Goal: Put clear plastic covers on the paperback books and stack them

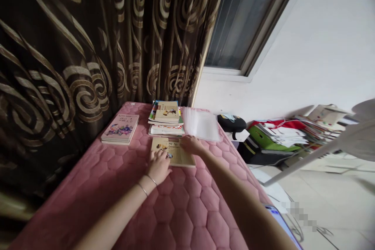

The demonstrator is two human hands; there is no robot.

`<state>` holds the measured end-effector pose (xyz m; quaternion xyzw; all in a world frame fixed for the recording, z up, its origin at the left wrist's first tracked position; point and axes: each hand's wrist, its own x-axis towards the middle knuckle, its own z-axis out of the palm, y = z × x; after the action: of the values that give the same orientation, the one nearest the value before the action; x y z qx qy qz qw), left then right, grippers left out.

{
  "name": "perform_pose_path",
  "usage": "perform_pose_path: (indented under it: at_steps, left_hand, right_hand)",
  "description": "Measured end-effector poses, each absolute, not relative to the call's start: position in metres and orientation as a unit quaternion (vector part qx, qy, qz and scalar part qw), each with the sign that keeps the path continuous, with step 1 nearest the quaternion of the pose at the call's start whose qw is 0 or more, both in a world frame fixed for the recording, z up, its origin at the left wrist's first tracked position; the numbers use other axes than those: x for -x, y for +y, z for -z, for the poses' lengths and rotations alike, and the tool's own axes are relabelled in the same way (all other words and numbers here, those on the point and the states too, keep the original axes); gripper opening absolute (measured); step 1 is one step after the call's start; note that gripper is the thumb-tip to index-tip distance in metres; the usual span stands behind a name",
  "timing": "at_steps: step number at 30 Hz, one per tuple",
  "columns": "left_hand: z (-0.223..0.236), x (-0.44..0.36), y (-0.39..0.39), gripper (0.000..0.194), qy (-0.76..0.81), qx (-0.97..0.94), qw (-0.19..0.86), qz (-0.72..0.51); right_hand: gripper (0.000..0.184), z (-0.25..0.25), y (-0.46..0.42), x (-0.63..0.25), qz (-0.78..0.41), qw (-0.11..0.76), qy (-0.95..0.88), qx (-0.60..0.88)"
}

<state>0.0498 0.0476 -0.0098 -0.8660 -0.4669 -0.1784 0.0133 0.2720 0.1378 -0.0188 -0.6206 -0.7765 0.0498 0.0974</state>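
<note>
A tan book (181, 158) with small drawn figures on its cover lies flat on the pink quilted mattress (183, 211). My left hand (159, 166) rests on the book's left part, fingers stretched out, a thin bracelet at the wrist. At the book's far right edge, my right hand (190, 145) has its fingers curled together over the cover; their tips are partly hidden. Just beyond lies a stack with a tan book (166, 111) on top of colourful booklets (165, 129). Beside that stack are clear plastic sleeves (202, 125), near my right hand.
A small stack of pink books (120, 129) lies at the mattress's left edge. Dark patterned curtains (131, 39) hang behind. On the right are a black case (231, 123), piled papers (283, 134), a fan (310, 156) and a phone (281, 222) at the mattress edge.
</note>
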Motion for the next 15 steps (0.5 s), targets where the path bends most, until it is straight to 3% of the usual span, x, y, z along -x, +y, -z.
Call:
perform_pose_path:
  at_steps: [4, 9, 15]
  left_hand:
    - [0.023, -0.061, 0.042, 0.020, -0.488, 0.851, 0.079, 0.177]
    - [0.026, -0.037, 0.050, 0.023, -0.487, 0.851, 0.089, 0.175]
    - [0.038, -0.002, 0.089, 0.029, -0.520, 0.804, -0.116, 0.262]
  right_hand:
    - [0.032, 0.017, 0.150, -0.254, -0.060, 0.093, -0.766, 0.634]
    - [0.035, 0.011, 0.141, -0.263, -0.095, 0.076, -0.757, 0.642]
    - [0.033, 0.020, 0.089, -0.271, -0.151, 0.092, -0.750, 0.638]
